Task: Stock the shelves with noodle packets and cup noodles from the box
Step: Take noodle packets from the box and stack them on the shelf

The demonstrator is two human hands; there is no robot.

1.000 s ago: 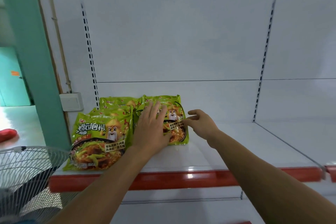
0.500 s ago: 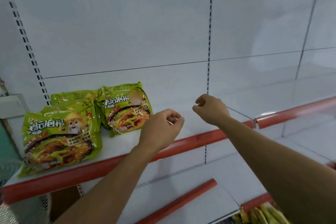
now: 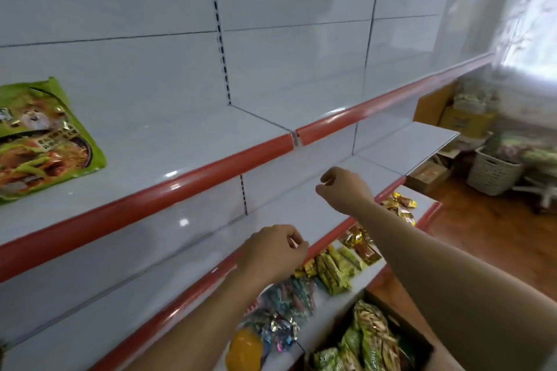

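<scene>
A green noodle packet (image 3: pixel 42 138) lies flat at the far left of the upper white shelf (image 3: pixel 168 144) with its red front rail. A cardboard box (image 3: pixel 422 346) at the bottom right holds more green noodle packets (image 3: pixel 370 337). My left hand (image 3: pixel 274 253) hovers in front of the middle shelf, fingers curled loosely, holding nothing. Further right and higher, my right hand (image 3: pixel 343 190) is also curled and holds nothing. Both hands are well away from the shelved packet and above the box.
The lowest shelf (image 3: pixel 325 307) carries small snack packs in gold, green and blue wrappers and an orange item (image 3: pixel 244 349). At the far right stand cardboard boxes (image 3: pixel 431 108) and a white basket (image 3: pixel 494 175) on a wooden floor.
My view has swung right and down. Both hands left the packets on the upper shelf and dropped toward the box; the shelved packets slid to the left edge of view.
</scene>
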